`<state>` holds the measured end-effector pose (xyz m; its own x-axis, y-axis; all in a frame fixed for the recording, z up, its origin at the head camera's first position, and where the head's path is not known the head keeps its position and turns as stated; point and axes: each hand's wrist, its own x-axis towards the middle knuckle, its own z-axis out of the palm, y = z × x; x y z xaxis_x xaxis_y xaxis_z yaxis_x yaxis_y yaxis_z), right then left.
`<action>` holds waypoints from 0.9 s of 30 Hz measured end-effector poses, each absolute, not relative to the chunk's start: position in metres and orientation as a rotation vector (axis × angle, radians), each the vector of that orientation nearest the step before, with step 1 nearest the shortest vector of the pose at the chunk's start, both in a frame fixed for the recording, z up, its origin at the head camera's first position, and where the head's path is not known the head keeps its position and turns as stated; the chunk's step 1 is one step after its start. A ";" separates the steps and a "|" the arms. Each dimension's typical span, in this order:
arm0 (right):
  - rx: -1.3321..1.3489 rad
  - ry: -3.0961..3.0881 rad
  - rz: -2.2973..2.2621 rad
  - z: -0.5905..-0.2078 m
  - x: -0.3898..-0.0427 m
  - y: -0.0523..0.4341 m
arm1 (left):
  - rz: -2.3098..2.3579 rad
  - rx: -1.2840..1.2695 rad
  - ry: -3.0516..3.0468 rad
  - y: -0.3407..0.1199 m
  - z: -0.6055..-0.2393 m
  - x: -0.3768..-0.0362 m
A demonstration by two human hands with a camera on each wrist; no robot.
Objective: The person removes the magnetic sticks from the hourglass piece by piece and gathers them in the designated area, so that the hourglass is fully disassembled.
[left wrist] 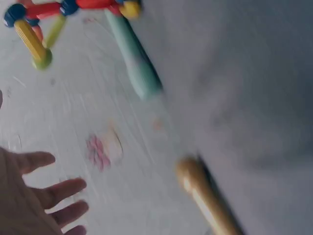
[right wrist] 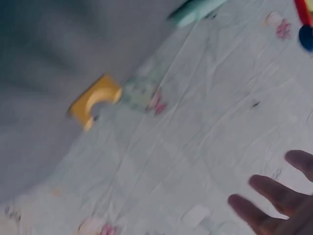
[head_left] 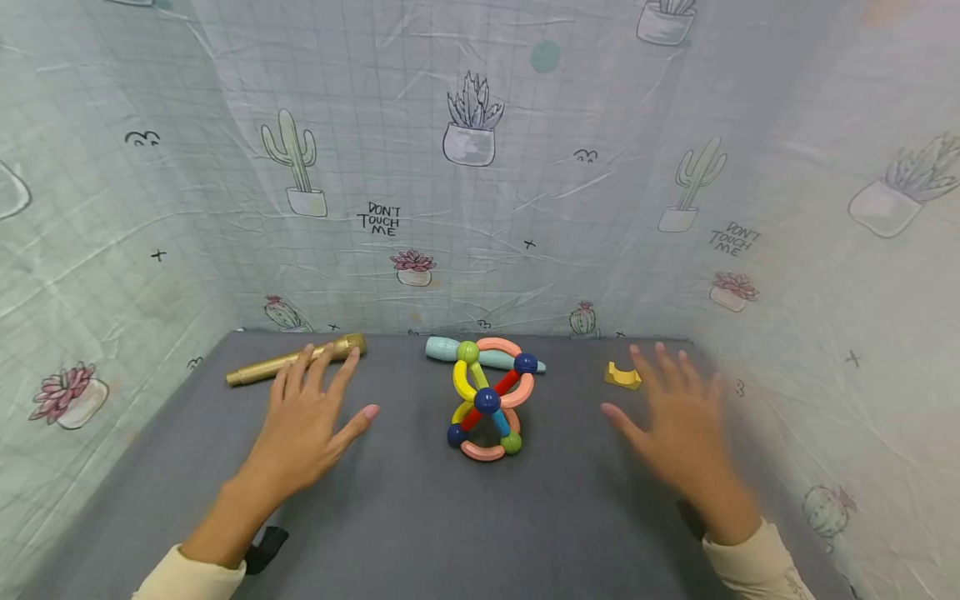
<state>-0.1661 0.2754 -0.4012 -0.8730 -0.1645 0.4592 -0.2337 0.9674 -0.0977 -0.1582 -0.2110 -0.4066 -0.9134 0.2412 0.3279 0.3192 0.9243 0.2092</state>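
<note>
A magnetic ball-and-stick model stands on the dark grey table, built of blue and green balls joined by red, yellow, pink and blue rods. To its left my left hand hovers with fingers spread, holding nothing; its fingertips overlap a gold microphone-shaped stick in the head view. Over on the right, my right hand hovers the same way, bare and blurred. Its fingers are nearest a small yellow block with a curved notch. In the left wrist view, the left fingers are extended.
Behind the model lies a pale teal bat-shaped piece, partly covered by it. A cloth with cactus prints hangs around the back and both sides of the table. A black strap is at the left wrist.
</note>
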 end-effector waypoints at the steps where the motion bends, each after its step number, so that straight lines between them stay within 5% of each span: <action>1: 0.311 -2.621 0.224 -0.402 -0.167 0.270 | -0.433 -0.423 -2.768 -0.204 -0.408 -0.159; 13: 0.790 -2.268 0.626 -0.406 -0.178 0.193 | -1.554 -0.356 -2.620 -0.112 -0.423 -0.173; 27: 0.914 -2.246 0.617 -0.421 -0.186 0.136 | -2.243 -0.086 -2.275 -0.072 -0.429 -0.184</action>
<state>-0.1857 0.1365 -0.4206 -0.5618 -0.4439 0.6981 -0.7381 0.6500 -0.1807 -0.1842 -0.0720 -0.4293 -0.9971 0.0765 -0.0013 -0.0002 0.0142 0.9999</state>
